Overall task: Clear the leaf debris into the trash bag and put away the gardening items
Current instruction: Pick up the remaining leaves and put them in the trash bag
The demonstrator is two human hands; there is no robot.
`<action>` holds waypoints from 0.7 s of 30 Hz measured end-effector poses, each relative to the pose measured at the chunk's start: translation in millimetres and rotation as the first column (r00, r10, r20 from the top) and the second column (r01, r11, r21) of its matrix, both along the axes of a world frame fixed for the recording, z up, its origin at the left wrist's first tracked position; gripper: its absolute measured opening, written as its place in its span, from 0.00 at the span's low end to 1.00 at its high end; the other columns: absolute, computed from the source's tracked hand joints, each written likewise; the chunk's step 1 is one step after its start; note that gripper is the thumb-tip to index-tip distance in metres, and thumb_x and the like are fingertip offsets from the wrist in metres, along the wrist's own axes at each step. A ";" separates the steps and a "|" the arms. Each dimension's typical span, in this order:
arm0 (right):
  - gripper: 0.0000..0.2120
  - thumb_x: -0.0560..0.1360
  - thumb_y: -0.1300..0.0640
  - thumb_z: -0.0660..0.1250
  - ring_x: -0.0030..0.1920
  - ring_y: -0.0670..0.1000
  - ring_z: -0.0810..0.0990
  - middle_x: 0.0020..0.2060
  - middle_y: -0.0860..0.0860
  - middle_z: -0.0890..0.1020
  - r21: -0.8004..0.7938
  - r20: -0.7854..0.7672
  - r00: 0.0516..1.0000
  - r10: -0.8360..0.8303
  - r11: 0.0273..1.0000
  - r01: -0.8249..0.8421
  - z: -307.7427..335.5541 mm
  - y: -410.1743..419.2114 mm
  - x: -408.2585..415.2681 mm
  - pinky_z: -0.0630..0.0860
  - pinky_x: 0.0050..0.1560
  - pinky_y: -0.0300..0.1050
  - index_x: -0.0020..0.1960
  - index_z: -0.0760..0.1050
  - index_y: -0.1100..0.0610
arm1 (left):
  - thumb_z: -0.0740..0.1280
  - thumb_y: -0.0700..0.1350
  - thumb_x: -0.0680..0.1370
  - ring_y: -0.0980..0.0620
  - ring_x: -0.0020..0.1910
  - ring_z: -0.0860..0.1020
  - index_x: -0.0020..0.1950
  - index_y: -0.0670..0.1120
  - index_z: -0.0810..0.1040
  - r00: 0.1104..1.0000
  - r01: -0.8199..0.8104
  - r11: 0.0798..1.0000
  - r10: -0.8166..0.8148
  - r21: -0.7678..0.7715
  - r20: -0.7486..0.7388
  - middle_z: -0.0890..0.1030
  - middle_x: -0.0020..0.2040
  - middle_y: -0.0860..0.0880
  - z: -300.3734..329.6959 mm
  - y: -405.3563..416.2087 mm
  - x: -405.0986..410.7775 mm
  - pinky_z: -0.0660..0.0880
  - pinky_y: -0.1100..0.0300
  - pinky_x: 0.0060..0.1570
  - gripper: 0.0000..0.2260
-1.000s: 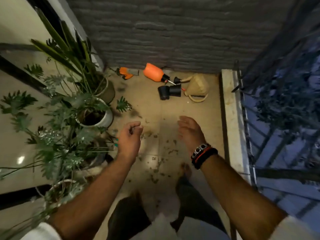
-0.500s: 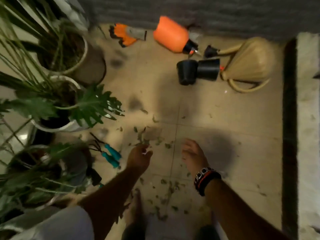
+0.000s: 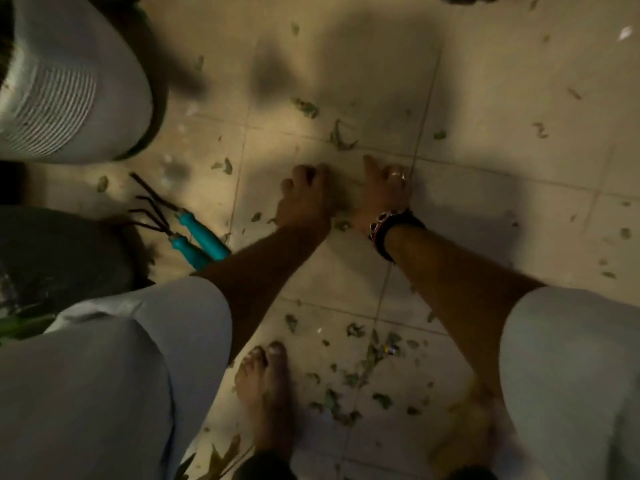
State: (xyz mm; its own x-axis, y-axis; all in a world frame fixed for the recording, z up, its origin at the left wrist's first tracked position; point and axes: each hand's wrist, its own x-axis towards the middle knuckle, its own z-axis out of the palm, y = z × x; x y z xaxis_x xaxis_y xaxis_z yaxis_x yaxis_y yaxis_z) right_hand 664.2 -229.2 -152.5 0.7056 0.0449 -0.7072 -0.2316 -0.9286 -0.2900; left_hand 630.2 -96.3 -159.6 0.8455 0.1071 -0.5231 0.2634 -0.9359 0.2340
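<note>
No writing or brand can be read anywhere; the light is dim and the view blurred.

Both my hands are down on the tiled floor point(image 3: 485, 109), side by side near a grout crossing. My left hand point(image 3: 304, 199) has its fingers curled down against the tile; whether they hold any leaf bits I cannot tell. My right hand point(image 3: 384, 192) lies flatter, fingers stretched forward and close together, a ring on one, and a dark beaded wristband point(image 3: 391, 233) at the wrist. The two hands are just beside each other with a narrow strip of tile between.

The leaf debris point(image 3: 349, 379) is scattered: a thick patch lies near my bare foot point(image 3: 266, 386) at the bottom, more bits sit just ahead of my fingertips, and single pieces dot the tiles to the right.

To the left, two hand tools with teal handles point(image 3: 199, 240) lie on the floor, dark prongs pointing away up-left, their handle ends partly under my left forearm. A pale ribbed pot point(image 3: 69, 98) fills the upper left corner, and a dark pot point(image 3: 59, 251) sits below it, close against the tools. The right half of the floor is open tile carrying only stray leaf pieces.
</note>
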 end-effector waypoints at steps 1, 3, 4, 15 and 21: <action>0.41 0.70 0.48 0.71 0.73 0.64 0.57 0.73 0.61 0.58 -0.007 0.024 0.999 0.047 0.999 -0.047 -2.2 1.5 -2.5 0.58 0.72 0.57 0.77 0.53 0.47 | 0.69 0.48 0.76 0.38 0.62 0.71 0.75 0.49 0.62 0.998 0.059 0.996 -0.057 -0.060 0.033 0.64 0.69 0.41 -0.6 -6.4 -7.5 0.78 0.44 0.54 0.29; 0.28 0.72 0.51 0.68 0.70 0.63 0.63 0.69 0.59 0.64 0.020 0.062 0.991 0.122 0.992 -0.124 -2.7 1.5 -5.6 0.65 0.68 0.55 0.70 0.66 0.50 | 0.67 0.49 0.78 0.38 0.55 0.76 0.72 0.47 0.65 0.990 0.139 0.974 -0.131 -0.177 0.055 0.69 0.63 0.40 3.0 -15.5 -19.5 0.79 0.46 0.48 0.24; 0.21 0.72 0.52 0.67 0.68 0.63 0.66 0.67 0.59 0.67 0.037 0.076 0.985 0.158 0.986 -0.161 -3.1 -0.3 -6.8 0.68 0.67 0.54 0.65 0.70 0.52 | 0.66 0.49 0.78 0.39 0.52 0.77 0.71 0.47 0.66 0.987 0.157 0.967 -0.151 -0.198 0.047 0.71 0.61 0.40 4.6 -16.8 -23.0 0.79 0.47 0.46 0.22; 0.13 0.77 0.57 0.60 0.48 0.59 0.78 0.49 0.58 0.80 0.256 0.093 0.994 -0.055 0.966 0.029 10.5 -84.3 -22.4 0.73 0.48 0.46 0.58 0.78 0.56 | 0.67 0.56 0.76 0.39 0.75 0.62 0.77 0.50 0.62 0.911 0.353 0.933 -0.360 0.069 0.201 0.63 0.77 0.43 23.7 25.5 73.2 0.64 0.43 0.72 0.32; 0.22 0.80 0.66 0.56 0.47 0.54 0.79 0.59 0.56 0.78 0.358 -0.042 0.956 0.291 0.898 -0.257 22.8 -101.3 -30.1 0.71 0.49 0.41 0.71 0.70 0.53 | 0.48 0.70 0.70 0.35 0.79 0.51 0.79 0.46 0.56 0.933 0.360 0.927 -0.358 0.101 -0.037 0.54 0.80 0.38 -24.0 26.9 144.0 0.52 0.40 0.76 0.44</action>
State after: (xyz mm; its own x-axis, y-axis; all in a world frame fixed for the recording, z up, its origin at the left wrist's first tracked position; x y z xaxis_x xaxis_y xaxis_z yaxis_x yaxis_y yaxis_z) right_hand 634.1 -330.5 -129.7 0.5630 0.4797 -0.6730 -0.0235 -0.8047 -0.5932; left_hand 774.2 -69.5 -183.5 0.8285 -0.1475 -0.5402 -0.0918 -0.9874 0.1287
